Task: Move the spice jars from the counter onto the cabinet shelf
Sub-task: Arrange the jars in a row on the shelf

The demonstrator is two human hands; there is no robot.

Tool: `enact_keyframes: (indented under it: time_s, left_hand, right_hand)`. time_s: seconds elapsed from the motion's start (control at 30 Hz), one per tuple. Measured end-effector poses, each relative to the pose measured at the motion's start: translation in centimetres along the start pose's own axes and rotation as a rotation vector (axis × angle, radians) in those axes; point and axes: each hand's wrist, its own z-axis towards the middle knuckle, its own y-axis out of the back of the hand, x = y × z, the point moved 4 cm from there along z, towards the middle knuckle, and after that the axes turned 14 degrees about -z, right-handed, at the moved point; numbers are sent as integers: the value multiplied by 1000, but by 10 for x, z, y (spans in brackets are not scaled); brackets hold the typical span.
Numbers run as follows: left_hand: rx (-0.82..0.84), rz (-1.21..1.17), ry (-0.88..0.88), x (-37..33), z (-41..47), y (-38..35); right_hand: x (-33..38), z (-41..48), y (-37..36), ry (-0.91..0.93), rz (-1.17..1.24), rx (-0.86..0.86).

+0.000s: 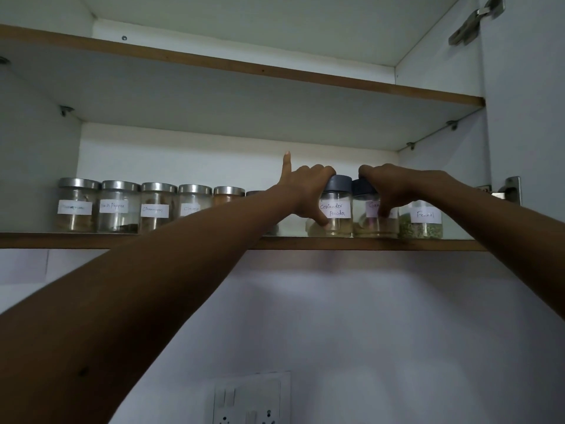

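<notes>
The left hand grips the coriander jar by its top. The right hand grips the dark-lid jar touching it. Both jars stand on the shelf, probably so the row stays neat.

Head view upward, close to shelf
</notes>
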Motion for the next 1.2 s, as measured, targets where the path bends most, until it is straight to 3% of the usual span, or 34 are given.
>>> enact_keyframes:
  time_s: [1.2]
  left_hand:
    - [93, 177, 114, 92, 66, -74]
  right_hand:
    - [36, 121, -57, -106, 104, -47]
